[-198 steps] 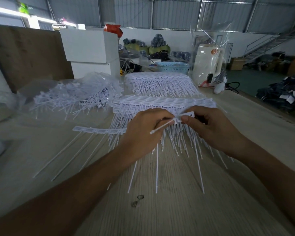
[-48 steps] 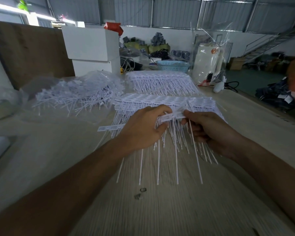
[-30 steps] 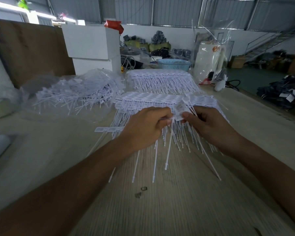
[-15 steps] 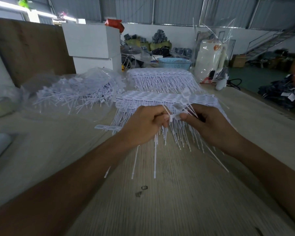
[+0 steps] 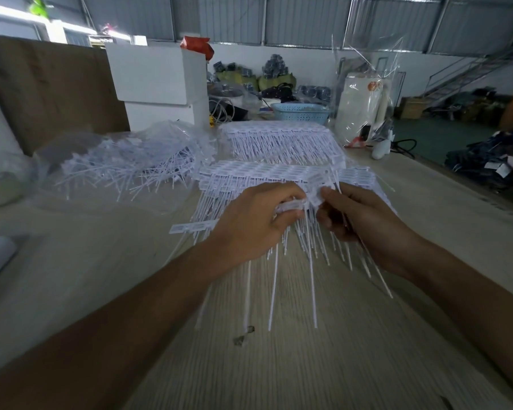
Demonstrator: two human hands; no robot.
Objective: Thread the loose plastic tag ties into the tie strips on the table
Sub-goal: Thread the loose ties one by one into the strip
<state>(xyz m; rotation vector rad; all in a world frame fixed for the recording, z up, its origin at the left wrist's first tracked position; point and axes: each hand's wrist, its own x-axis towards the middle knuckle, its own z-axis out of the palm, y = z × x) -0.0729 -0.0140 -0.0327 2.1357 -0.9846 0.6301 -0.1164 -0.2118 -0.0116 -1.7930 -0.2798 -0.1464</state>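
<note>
While the left hand (image 5: 253,220) pinches the head band of a white tie strip (image 5: 290,207), the right hand (image 5: 364,223) closes its fingertips on the strip's end at 3 o'clock of it. Tails hang over the wooden table (image 5: 323,365). Stacked strips (image 5: 267,176) lie at 12 o'clock; bagged loose ties (image 5: 131,170) at 10 o'clock. Printing on the bands is illegible.

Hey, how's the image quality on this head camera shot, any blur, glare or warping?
Head view: wide-angle warping bends the forearms and roof lines; bright window glare at upper left; the dim table looks streaky with blur; the left hand, right hand and tie strip they pinch are soft; the clear bag glints.
</note>
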